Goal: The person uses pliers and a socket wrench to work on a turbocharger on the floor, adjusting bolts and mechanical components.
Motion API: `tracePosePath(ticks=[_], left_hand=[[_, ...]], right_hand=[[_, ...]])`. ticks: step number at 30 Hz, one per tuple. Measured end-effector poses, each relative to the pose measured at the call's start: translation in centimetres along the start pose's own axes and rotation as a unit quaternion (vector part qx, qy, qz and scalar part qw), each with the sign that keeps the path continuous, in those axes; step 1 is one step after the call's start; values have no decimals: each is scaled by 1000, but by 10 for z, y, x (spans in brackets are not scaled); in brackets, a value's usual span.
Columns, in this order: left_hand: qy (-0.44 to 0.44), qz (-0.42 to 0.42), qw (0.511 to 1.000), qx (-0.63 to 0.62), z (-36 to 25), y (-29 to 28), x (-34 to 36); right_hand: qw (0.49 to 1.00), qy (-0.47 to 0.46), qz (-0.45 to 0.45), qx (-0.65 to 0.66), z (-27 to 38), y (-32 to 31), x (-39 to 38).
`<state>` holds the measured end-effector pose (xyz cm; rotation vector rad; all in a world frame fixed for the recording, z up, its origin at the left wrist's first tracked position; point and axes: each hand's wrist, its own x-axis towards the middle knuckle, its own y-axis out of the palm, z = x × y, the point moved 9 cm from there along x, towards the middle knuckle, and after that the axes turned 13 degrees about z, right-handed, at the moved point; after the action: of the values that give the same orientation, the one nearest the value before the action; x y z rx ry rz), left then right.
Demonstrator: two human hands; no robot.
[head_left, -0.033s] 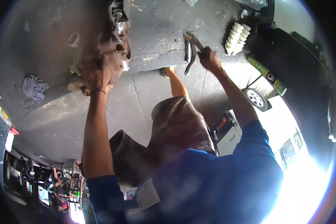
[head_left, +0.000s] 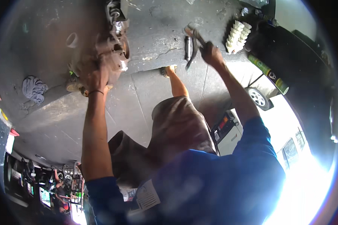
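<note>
My right hand (head_left: 213, 55) is closed round the handle of a hammer (head_left: 197, 37), which it holds up over the near edge of the dark workbench (head_left: 154, 33). Beside the hammer lie a short silver rod-like piece (head_left: 188, 48) and a dark curved strip (head_left: 194, 56). Over at the left, my left hand (head_left: 97, 77) is closed against a worn metal car part (head_left: 118, 62) with a round opening. Blur and the part itself hide most of its fingers. A shiny jointed metal section (head_left: 116, 18) continues from the part toward the far side.
A pale ring-shaped piece (head_left: 72, 39) and a crumpled grey cloth (head_left: 34, 90) lie on the left of the bench. White moulded cups (head_left: 238, 36) are stacked at right, near a green can (head_left: 268, 74). A white car (head_left: 278, 120) stands beyond my right arm.
The hammer in my right hand is slightly higher in the picture, a little farther from me. My left hand stays at the metal car part.
</note>
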<state>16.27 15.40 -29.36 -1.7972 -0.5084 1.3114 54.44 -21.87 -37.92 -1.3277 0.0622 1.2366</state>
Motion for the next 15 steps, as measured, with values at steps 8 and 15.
tracePosePath(ticks=[8,15], left_hand=[[94,-53,983,151,-2,19,14],[179,-106,944,255,4,11,-7]], right_hand=[[998,39,-49,32,-48,-28,111],[975,145,154,63,-34,147,22]])
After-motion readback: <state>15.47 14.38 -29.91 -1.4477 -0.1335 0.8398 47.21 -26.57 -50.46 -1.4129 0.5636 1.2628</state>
